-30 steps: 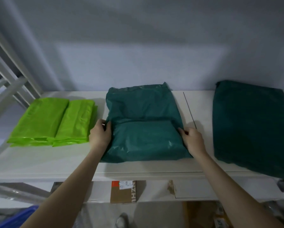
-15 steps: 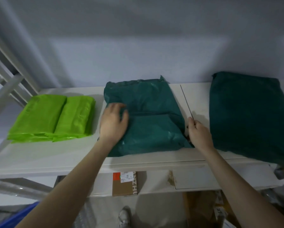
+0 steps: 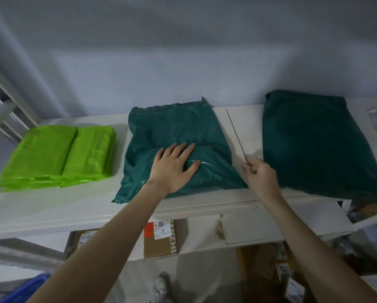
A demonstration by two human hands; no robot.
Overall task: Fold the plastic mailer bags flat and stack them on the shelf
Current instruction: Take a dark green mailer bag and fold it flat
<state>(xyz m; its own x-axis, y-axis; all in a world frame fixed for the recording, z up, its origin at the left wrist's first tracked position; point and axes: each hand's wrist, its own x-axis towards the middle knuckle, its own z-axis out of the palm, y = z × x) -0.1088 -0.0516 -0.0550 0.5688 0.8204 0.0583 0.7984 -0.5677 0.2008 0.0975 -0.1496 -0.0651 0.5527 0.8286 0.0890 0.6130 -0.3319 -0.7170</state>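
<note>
A folded dark green mailer bag (image 3: 176, 127) lies in the middle of the white shelf (image 3: 52, 206). My left hand (image 3: 174, 169) rests flat on its folded front part, fingers straight and spread. My right hand (image 3: 262, 178) hovers just off the bag's right edge, above the shelf, with fingers loosely curled and nothing in them. To the right lies a larger dark green bag stack (image 3: 318, 141). At the left sit two lime green folded bag stacks (image 3: 58, 156), side by side.
A seam line (image 3: 235, 134) runs across the shelf between the two dark green stacks. White rack bars (image 3: 1, 114) stand at the far left. Below the shelf are cardboard boxes (image 3: 161, 239), a blue bin (image 3: 23, 289) and a shoe (image 3: 161, 287).
My left hand left the bag's left edge and moved onto its top, pressing flat. My right hand let go of the bag's right edge and drew away to the right.
</note>
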